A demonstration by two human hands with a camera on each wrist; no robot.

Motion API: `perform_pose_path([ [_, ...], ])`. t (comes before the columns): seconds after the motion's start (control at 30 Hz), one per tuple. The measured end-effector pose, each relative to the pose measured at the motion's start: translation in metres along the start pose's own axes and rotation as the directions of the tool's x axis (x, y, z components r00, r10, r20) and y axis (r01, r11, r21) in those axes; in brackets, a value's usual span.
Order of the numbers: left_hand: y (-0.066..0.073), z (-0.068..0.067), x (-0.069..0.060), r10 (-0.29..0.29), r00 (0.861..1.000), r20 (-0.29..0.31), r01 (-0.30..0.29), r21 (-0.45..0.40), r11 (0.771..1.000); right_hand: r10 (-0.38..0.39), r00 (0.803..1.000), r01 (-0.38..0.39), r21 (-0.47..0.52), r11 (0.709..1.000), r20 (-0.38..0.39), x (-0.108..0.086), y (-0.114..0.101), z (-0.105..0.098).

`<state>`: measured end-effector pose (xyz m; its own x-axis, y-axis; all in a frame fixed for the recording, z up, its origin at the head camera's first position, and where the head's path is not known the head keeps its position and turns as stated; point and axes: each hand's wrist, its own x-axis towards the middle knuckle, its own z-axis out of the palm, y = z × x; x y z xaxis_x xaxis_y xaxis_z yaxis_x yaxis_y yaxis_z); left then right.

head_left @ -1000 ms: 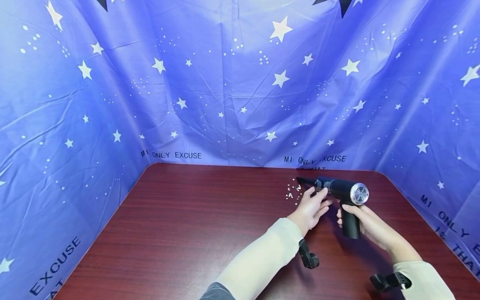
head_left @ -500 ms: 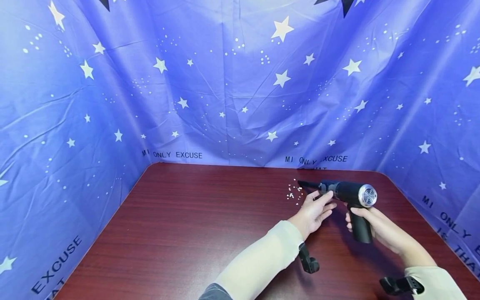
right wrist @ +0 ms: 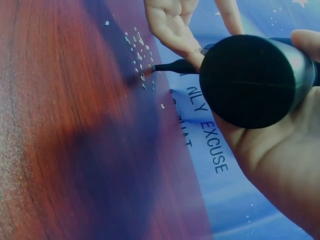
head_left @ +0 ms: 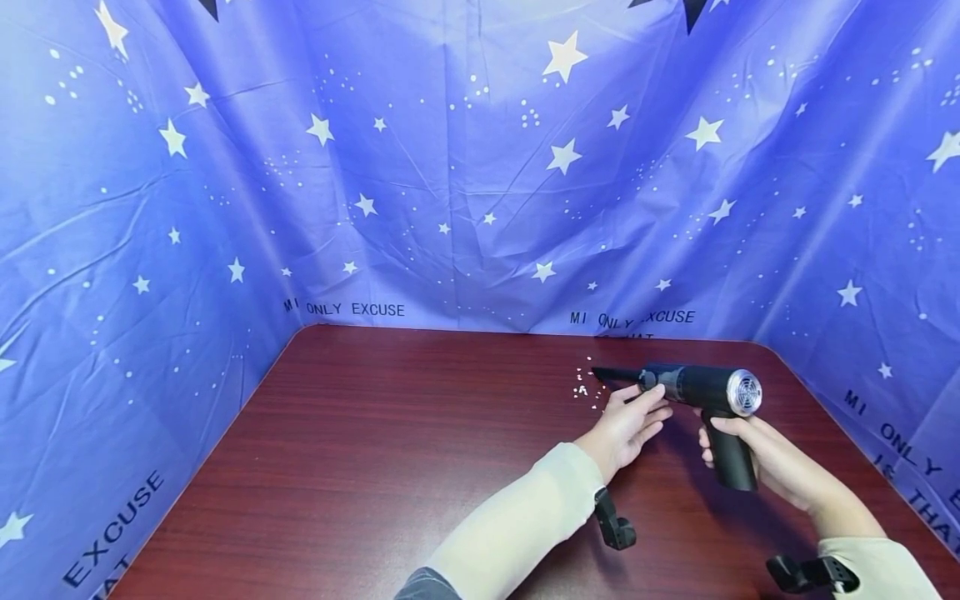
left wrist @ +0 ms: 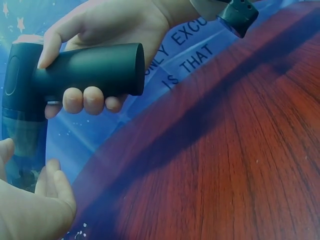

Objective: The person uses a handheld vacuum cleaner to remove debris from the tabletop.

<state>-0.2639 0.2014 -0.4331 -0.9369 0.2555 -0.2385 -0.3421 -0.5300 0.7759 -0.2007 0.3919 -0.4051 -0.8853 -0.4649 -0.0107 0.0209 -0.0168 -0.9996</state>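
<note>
A black handheld vacuum cleaner [head_left: 701, 386] with a clear barrel and a long thin nozzle is held above the table's right side. My right hand [head_left: 767, 450] grips its handle [left wrist: 95, 70], fingers curled round it. My left hand [head_left: 624, 423] holds the clear barrel [left wrist: 25, 142] from below, thumb and fingers on either side of it. The nozzle [right wrist: 176, 66] points left and down, its tip at a scatter of small white bits [head_left: 582, 389]. In the right wrist view the handle's round end hides much of the vacuum cleaner.
The dark red wooden table [head_left: 360, 467] reaches back to a blue star-printed cloth [head_left: 450, 208], which hangs on the left, back and right. Black wrist mounts [head_left: 617, 521] stick out from both sleeves.
The vacuum cleaner's body and my right hand have moved right and nearer. The nozzle tip has come slightly nearer too. Fewer white bits show beside the tip.
</note>
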Motion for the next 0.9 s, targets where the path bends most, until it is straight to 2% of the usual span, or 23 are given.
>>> perform_pose_path([
  [0.13,0.001,-0.002,0.001,0.007,1.000,-0.004,-0.007,0.000,1.000,-0.010,1.000,0.010,0.030,0.999,0.015,0.001,0.001,0.001],
  [0.3,0.002,-0.001,0.001,0.008,1.000,-0.004,-0.008,0.000,1.000,-0.034,0.999,0.034,0.000,0.999,0.010,0.003,0.002,0.004],
  [0.53,0.004,0.002,0.004,-0.001,1.000,-0.024,0.001,-0.010,1.000,-0.040,0.998,0.038,-0.055,0.998,-0.042,0.008,0.003,0.009],
  [0.9,0.007,-0.001,0.008,0.017,0.998,-0.053,-0.018,-0.015,1.000,-0.027,0.996,0.021,-0.061,0.998,-0.085,0.021,0.008,0.016],
])
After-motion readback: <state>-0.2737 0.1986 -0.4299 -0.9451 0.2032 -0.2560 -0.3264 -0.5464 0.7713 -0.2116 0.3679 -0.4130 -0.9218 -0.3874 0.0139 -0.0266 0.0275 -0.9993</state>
